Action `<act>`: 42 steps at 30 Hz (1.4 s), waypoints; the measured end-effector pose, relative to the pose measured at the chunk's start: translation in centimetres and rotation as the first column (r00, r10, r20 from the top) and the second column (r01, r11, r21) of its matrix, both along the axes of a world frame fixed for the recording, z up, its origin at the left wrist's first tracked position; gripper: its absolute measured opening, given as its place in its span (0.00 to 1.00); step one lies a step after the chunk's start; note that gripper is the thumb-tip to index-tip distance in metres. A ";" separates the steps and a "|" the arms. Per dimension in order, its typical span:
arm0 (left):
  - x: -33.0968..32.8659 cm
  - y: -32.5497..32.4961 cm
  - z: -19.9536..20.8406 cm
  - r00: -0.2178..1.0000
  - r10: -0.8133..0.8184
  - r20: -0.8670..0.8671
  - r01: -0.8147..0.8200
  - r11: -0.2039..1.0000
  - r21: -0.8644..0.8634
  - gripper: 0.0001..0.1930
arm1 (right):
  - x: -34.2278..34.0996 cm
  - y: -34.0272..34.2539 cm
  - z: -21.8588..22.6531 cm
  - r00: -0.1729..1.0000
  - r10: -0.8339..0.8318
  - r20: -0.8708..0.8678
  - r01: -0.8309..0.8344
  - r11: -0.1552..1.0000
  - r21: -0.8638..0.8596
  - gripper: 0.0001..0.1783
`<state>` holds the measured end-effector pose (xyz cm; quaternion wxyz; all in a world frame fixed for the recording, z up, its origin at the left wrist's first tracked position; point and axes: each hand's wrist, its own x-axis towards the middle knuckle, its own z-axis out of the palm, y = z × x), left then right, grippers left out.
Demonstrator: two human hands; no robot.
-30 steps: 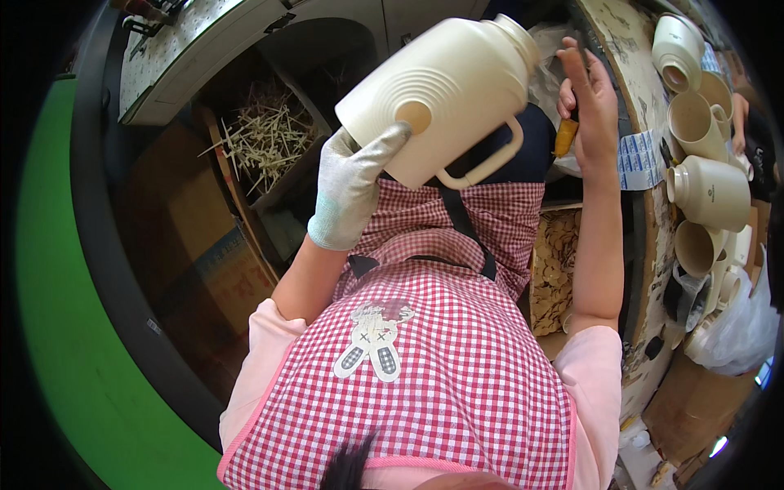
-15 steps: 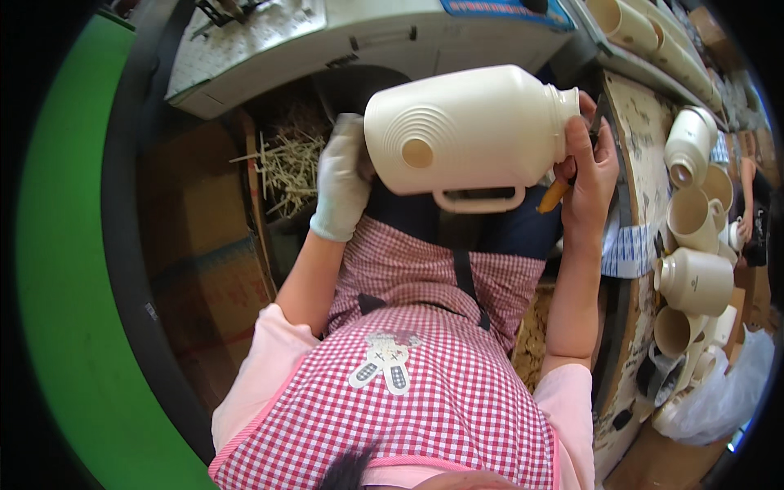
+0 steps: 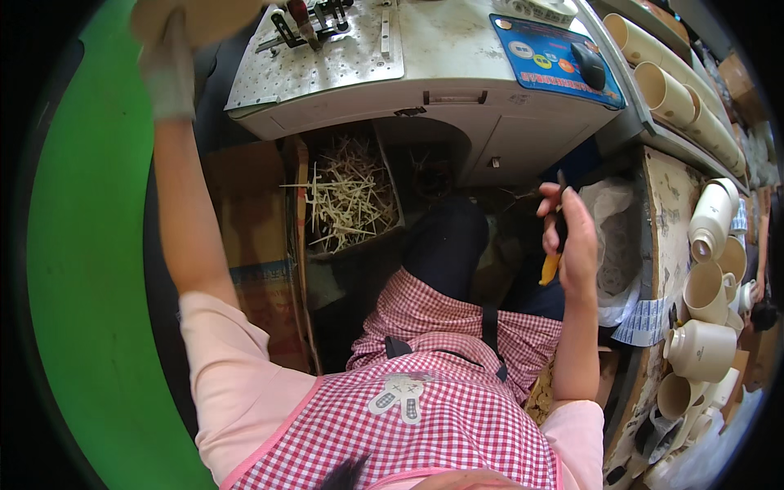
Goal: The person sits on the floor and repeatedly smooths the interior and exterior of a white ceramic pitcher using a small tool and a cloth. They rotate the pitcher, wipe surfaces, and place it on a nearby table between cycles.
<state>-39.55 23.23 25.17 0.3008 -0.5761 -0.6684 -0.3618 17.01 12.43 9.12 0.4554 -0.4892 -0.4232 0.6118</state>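
At the upper left, my gloved left hand (image 3: 170, 77) is stretched far out and smeared by motion. It grips a cream plastic jug body (image 3: 200, 18), which the top edge of the picture cuts off. In front of the desk, my bare right hand (image 3: 573, 237) is closed around a slim knife (image 3: 549, 269) with a yellow-orange handle at one end and a dark pointed tip at the other. The fingers cover the middle of that tool.
Below the desk, a box (image 3: 390, 184) holds many thin cream strips (image 3: 347, 200). On the desk are a metal plate with a fixture (image 3: 359, 69) and a mouse (image 3: 588, 65). Several cream jug parts (image 3: 701, 351) stand on the right bench. A clear plastic bag (image 3: 614, 245) hangs beside it.
The jug body has left my right hand and swung from over my lap to the upper left, held by my left hand. My right hand has moved slightly down, keeping the knife.
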 end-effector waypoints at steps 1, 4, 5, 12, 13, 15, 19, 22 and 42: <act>-1.0 3.9 1.6 0.999 0.036 0.001 -0.036 0.997 -0.066 0.20 | 0.0 -0.5 -1.1 0.999 0.028 0.028 -0.028 1.000 -0.009 0.24; -0.4 11.6 2.8 0.825 -0.091 0.557 0.200 0.970 -0.138 0.24 | -0.1 -1.7 -4.2 0.999 0.022 -0.045 -0.026 0.994 -0.104 0.22; 0.2 12.6 2.6 0.706 -0.163 0.690 0.301 0.950 -0.084 0.24 | 0.1 -2.0 -4.9 1.000 0.020 -0.013 -0.021 0.992 -0.121 0.22; 3.9 11.3 0.8 0.841 -0.265 0.471 0.338 0.938 -0.077 0.14 | 2.8 -3.5 -6.8 0.997 -0.043 0.059 0.052 0.984 -0.169 0.21; 3.6 11.2 0.8 0.836 -0.286 0.469 0.374 0.921 -0.106 0.15 | 3.1 -3.7 -7.1 0.997 -0.047 0.057 0.057 0.982 -0.178 0.21; 2.9 11.2 0.6 0.775 -0.336 0.535 0.461 0.879 -0.117 0.16 | 3.2 -3.9 -7.6 0.997 -0.051 0.053 0.060 0.980 -0.188 0.21; 2.1 11.7 -0.1 0.654 -0.296 0.696 0.526 0.840 -0.136 0.20 | 2.6 -4.4 -8.4 0.999 -0.038 0.033 0.043 0.980 -0.193 0.21; 2.6 11.7 -0.1 0.615 -0.202 0.763 0.487 0.858 -0.165 0.21 | 2.1 -4.9 -8.4 0.999 -0.033 0.007 0.033 0.978 -0.204 0.21; 4.2 -46.2 -38.0 0.670 0.666 -0.328 -0.411 -0.035 -0.911 0.36 | -3.0 -20.9 -11.0 0.993 0.073 -0.095 -0.106 0.907 -0.408 0.27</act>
